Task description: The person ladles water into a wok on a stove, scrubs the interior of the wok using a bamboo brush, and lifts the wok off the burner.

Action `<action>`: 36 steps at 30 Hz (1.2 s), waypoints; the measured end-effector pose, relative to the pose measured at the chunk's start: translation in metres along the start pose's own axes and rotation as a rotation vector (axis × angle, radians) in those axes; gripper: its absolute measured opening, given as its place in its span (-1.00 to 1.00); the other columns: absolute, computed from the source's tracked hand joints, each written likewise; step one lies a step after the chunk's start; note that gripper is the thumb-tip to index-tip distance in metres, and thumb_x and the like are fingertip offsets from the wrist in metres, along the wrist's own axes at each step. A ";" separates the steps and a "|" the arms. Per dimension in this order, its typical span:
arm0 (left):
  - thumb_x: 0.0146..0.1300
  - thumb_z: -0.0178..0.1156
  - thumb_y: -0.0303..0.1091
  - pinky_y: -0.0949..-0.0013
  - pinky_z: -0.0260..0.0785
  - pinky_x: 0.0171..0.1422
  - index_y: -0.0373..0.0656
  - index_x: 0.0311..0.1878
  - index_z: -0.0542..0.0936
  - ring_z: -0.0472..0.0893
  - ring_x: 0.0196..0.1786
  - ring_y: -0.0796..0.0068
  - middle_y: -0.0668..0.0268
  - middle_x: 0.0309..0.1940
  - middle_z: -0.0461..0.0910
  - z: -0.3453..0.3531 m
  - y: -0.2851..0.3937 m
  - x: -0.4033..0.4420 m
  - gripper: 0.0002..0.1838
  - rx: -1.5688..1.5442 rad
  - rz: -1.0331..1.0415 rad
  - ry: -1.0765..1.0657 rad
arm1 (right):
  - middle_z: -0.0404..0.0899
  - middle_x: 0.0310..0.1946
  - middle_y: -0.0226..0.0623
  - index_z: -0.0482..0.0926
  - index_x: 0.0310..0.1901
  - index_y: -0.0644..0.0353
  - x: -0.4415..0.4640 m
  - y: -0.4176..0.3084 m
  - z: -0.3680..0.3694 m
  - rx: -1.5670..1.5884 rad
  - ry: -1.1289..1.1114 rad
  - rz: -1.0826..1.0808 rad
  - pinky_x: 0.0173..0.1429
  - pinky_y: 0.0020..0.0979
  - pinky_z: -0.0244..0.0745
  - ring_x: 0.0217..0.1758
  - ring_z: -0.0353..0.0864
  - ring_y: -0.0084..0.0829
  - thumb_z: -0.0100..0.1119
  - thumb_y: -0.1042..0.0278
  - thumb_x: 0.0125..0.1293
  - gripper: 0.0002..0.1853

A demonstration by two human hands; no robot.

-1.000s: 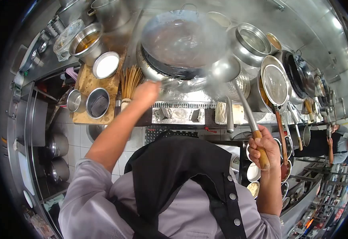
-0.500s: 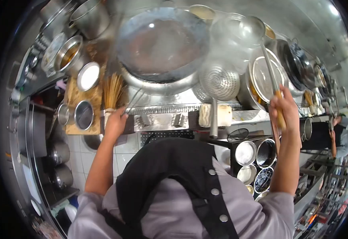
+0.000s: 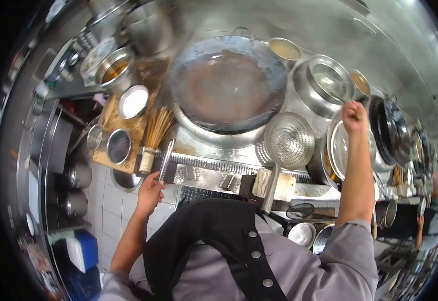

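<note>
My left hand (image 3: 151, 194) is closed round the near end of a slim, shiny metal utensil (image 3: 166, 159), which points away from me at the counter's front edge; its exact kind is unclear. Just beyond lies a bamboo brush (image 3: 159, 125) with a pale bound handle. My right hand (image 3: 355, 117) makes a fist on the handle of a ladle (image 3: 337, 95), whose bowl reaches into a steel pot (image 3: 301, 83) at the back right. Between my hands sits a large wok (image 3: 191, 62) with a reddish-brown inside.
A perforated skimmer (image 3: 289, 140) rests in front of the wok, its handle over the counter edge. Folded cloths (image 3: 281, 186) lie beneath. On the left stand a wooden board (image 3: 107, 159), a steel cup (image 3: 119, 145) and a white bowl (image 3: 133, 102). Another person (image 3: 419, 220) works far right.
My right hand has moved away from me, carrying the ladle from above the counter into the back pot. My left hand has drawn back slightly with the metal utensil. The view has shifted and steam has thinned.
</note>
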State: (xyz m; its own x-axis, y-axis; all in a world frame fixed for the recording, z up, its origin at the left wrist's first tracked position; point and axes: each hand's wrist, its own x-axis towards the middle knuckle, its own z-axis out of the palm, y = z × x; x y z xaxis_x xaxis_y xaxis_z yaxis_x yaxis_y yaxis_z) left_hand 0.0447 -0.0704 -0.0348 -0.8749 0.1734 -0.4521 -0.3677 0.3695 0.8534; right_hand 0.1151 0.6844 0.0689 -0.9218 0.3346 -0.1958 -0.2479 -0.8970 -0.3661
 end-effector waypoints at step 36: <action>0.29 0.08 -0.38 0.07 0.59 0.11 -0.20 -0.12 0.77 0.73 0.05 0.03 0.03 -0.07 0.74 0.101 0.274 0.169 -0.72 1.498 0.876 -0.061 | 0.50 -0.33 -0.29 0.41 -0.07 0.01 -0.224 0.350 0.152 0.034 -0.012 0.386 -0.56 -0.49 0.41 -0.47 0.48 -0.50 0.20 0.43 0.38 -0.82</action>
State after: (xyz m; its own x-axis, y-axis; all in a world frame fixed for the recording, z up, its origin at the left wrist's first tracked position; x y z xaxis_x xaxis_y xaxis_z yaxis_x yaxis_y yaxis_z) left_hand -0.1721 0.1527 0.0959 -0.6136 0.7870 -0.0635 0.7879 0.6052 -0.1135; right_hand 0.1897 0.2517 0.1232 -0.9525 -0.0327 -0.3029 0.1084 -0.9655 -0.2368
